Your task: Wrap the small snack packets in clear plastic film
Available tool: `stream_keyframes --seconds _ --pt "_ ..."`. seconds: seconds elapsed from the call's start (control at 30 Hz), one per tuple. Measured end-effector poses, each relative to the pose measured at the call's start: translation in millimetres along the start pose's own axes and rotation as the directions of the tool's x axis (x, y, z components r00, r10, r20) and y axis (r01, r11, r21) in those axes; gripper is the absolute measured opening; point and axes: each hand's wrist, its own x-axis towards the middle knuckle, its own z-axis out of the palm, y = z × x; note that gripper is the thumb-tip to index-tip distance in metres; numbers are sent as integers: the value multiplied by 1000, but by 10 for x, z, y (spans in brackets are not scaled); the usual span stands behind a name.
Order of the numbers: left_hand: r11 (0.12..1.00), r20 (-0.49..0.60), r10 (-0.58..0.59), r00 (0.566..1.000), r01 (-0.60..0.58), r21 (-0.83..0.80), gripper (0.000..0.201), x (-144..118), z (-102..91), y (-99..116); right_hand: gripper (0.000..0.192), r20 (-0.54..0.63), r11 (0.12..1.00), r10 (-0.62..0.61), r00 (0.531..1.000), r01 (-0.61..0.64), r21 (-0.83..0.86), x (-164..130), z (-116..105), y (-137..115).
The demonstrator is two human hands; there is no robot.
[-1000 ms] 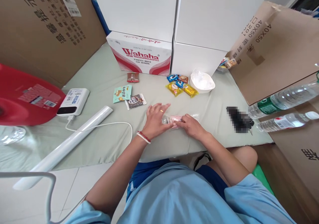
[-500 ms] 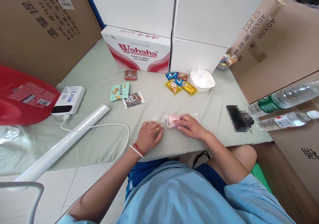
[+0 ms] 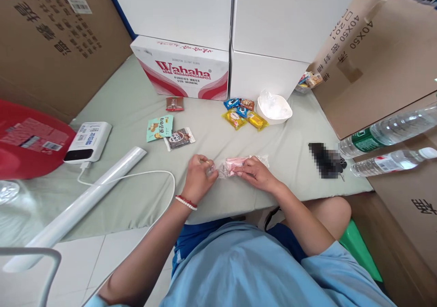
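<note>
A clear plastic bag lies along the table near its front edge, with a pink item in it whose kind I cannot make out. My left hand has its fingers closed on the bag's crumpled left end. On the right, my right hand pinches the pink part through the plastic, thumb and fingers together. Behind the hands lie a teal snack packet, a dark grey packet and a small brown packet. Several blue, brown and yellow snacks sit beside a white bowl holding clear plastic.
A white power bank with a cable and a long shiny roll lie left, near a red container. White boxes stand behind. Two bottles and a blurred black object are right, beside a cardboard box.
My left hand has gone from resting over the bag's left end to gripping it, raised with fingers curled. My right hand stays on the pink item. The view has shifted slightly.
</note>
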Motion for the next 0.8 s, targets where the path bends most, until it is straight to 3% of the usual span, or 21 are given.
stream_keyframes --seconds 0.1,0.2,0.3,0.4,0.47,0.5,0.57,0.6,0.63,0.67,0.8 --pt "982 44 37 998 -28 -185 7 -14 36 171 33 6 1000 2 1000 -2 -2 37 5 -24" --pt "976 -1 100 995 -99 -196 6 -50 209 390 30 6 1000 9 1000 -9 -22 53 26 -37" --pt "967 -28 241 970 -243 -78 18 -126 404 517 28 -4 1000 15 1000 -15 -2 -2 35 -26" --pt "942 22 320 947 -321 94 34 -209 508 507 25 -25 987 32 999 -28 161 -136 -4 22" --pt "928 65 316 947 -323 187 39 -240 529 466 27 -109 947 174 979 -136 290 -233 -53 86" --pt "921 82 308 948 -319 225 40 -248 534 447 30 -196 919 292 936 -218 328 -270 -78 128" --pt "907 113 299 948 -319 275 42 -254 548 425 36 -402 867 490 774 -385 317 -305 -114 224" --pt "902 121 297 947 -320 290 44 -256 560 422 39 -485 848 530 696 -458 269 -305 -122 274" --pt "899 123 296 947 -319 299 46 -259 575 424 42 -533 832 536 655 -518 201 -298 -122 321" --pt "898 120 294 948 -317 306 48 -265 593 429 44 -536 819 531 656 -559 129 -288 -116 362" --pt "883 114 295 949 -316 348 52 -307 656 451 25 -386 816 535 752 -579 4 -280 -99 422"
